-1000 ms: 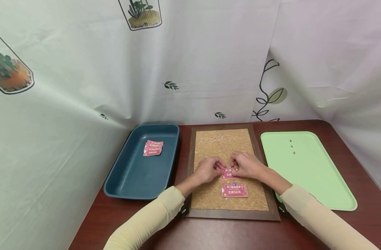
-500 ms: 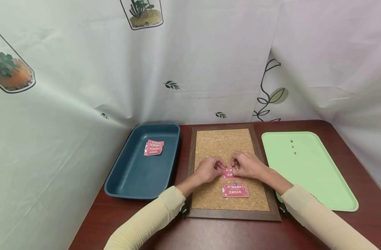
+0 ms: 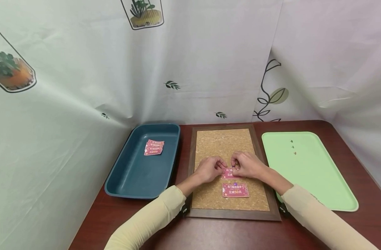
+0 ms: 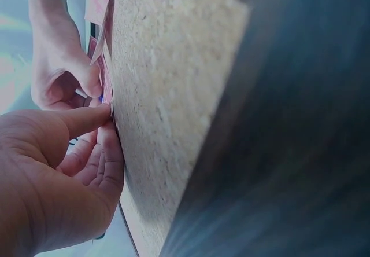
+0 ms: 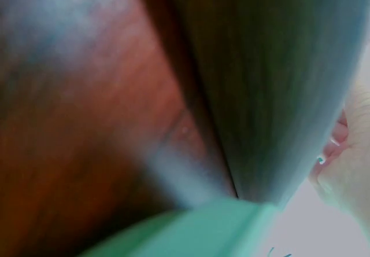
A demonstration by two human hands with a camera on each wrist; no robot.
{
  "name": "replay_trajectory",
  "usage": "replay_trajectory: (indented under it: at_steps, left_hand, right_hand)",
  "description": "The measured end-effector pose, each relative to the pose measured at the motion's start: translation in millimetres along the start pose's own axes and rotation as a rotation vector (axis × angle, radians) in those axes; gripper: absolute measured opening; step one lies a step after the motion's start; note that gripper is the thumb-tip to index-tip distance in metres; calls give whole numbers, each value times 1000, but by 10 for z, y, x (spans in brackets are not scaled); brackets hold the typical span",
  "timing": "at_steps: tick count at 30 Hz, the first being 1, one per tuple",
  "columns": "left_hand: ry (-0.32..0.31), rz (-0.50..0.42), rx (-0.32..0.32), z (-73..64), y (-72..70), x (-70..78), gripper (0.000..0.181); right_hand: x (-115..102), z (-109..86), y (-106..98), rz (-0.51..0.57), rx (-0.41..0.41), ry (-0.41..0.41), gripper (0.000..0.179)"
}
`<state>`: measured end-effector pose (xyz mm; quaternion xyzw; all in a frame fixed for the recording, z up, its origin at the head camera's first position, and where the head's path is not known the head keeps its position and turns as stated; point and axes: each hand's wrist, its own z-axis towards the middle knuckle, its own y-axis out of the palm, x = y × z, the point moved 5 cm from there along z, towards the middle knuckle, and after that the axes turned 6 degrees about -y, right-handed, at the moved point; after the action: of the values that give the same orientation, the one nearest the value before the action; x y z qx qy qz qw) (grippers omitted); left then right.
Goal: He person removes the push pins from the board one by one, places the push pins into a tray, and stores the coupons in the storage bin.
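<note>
On the cork board [image 3: 209, 146], my left hand [image 3: 210, 169] pinches the left end of a pink coupon [image 3: 227, 173] between thumb and fingers. My right hand [image 3: 248, 164] bends over the coupon's upper edge and covers its right part. In the left wrist view, a bit of blue push pin [image 4: 102, 98] shows at the right hand's fingertips, mostly hidden by them. A second pink coupon [image 3: 235, 190] lies just below, with a purple push pin [image 3: 235, 184] at its top edge. The right wrist view catches only part of the right hand [image 5: 338, 144] at its edge.
To the left, a dark blue tray [image 3: 128, 180] holds several overlapping pink coupons [image 3: 154, 147]. A light green tray [image 3: 315, 173] on the right carries a few small push pins [image 3: 292, 147]. The board's brown wooden frame [image 3: 234, 214] rests on the dark red table [image 3: 184, 236].
Both hands stay almost still at the upper coupon. The head view has shifted very slightly; nothing else visibly differs.
</note>
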<state>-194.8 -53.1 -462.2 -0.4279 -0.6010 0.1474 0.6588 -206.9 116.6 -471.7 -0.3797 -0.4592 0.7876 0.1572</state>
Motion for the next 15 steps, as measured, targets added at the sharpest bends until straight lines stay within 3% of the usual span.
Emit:
replay_trajectory:
  at_steps: [15]
  left_hand:
    - [-3,5,-2,-3,-9,16,10]
  right_hand:
    - [5,-5,-21,42,0,29,23]
